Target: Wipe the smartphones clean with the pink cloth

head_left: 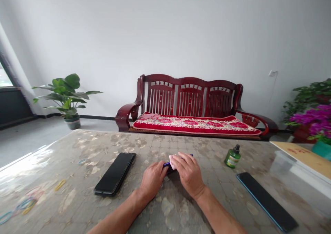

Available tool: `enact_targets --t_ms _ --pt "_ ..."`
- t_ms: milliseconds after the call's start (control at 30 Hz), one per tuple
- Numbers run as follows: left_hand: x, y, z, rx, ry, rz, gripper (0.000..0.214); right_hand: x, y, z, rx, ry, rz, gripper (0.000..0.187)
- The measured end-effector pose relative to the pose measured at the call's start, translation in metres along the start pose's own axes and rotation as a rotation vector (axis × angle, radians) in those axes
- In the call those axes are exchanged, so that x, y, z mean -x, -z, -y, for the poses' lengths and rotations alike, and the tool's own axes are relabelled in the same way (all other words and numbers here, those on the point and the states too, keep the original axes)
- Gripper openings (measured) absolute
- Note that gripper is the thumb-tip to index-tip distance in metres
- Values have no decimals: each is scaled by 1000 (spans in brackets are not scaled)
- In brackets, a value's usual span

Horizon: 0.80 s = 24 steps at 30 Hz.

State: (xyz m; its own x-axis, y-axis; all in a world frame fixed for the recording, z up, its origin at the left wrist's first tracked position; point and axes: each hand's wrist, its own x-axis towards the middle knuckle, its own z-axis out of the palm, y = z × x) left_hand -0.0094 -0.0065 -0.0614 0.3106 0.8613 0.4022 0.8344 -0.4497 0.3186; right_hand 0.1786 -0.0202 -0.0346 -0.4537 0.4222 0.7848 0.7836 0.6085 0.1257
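Note:
Over the middle of the table, my left hand is closed on the near-left end of a slim, dark phone-like object with a blue-purple edge. My right hand presses a folded pale pink cloth against the same object, fingers curled over it. Most of the object is hidden by my hands, so its face does not show. Left of my hands, a black phone lies flat, apparently with another layer beneath it. A second phone, black with a blue edge, lies to the right of my right forearm.
A green bottle with a black cap stands beyond the right-hand phone. Several coloured loops lie at the left on the patterned tabletop. A clear box sits at the right under a tan board. A wooden bench stands behind.

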Motion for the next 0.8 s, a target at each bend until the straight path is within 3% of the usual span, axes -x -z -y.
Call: enact_targets --t_ms 233,400,533,667,800 --pt "1 -1 3 0 38 35 18 25 8 -50 135 -202 -38 33" --pt "2 0 3 152 -19 -51 23 27 1 -48 51 -262 -73 34" --pt "2 2 2 127 -91 -76 26 31 -9 -49 -26 -387 -99 30" --pt "-3 9 -2 73 -106 4 24 38 -16 -54 -41 -540 -79 34" --pt "-14 21 -13 -15 -79 121 18 43 -21 -56 -61 -585 -49 36"
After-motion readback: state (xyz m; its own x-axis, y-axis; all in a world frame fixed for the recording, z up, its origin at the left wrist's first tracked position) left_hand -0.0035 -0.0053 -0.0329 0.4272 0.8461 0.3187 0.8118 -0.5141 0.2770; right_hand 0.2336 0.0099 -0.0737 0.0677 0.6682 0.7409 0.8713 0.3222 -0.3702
